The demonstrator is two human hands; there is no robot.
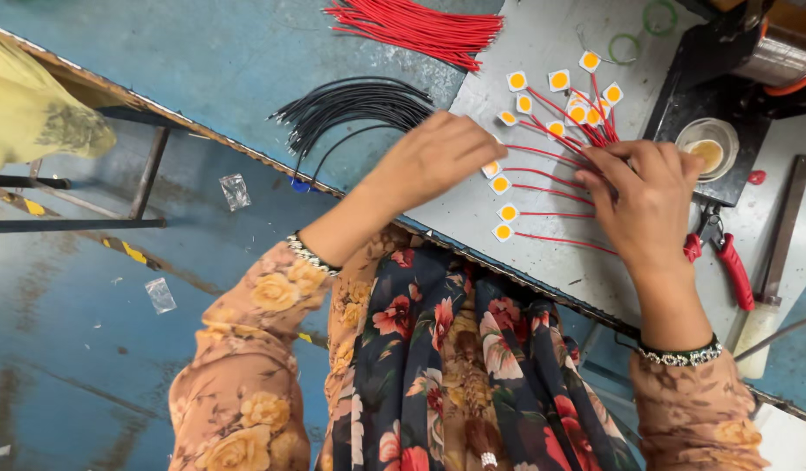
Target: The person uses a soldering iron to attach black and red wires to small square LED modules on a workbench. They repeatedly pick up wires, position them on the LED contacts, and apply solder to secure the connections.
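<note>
Several small white squares with yellow round centres (508,212), each on a thin red wire (556,214), lie fanned out on a grey mat (543,52). My left hand (438,157) rests on the mat with its fingertips at one square near the fan's left side. My right hand (647,205) presses down on the gathered ends of the red wires. Whether either hand pinches a piece is hidden by the fingers.
A bundle of black wires (351,105) and a bundle of red wires (420,26) lie on the blue table. Red-handled pliers (726,262), a small round dish (708,144), a metal bar (787,227) and a solder spool (782,57) sit at the right.
</note>
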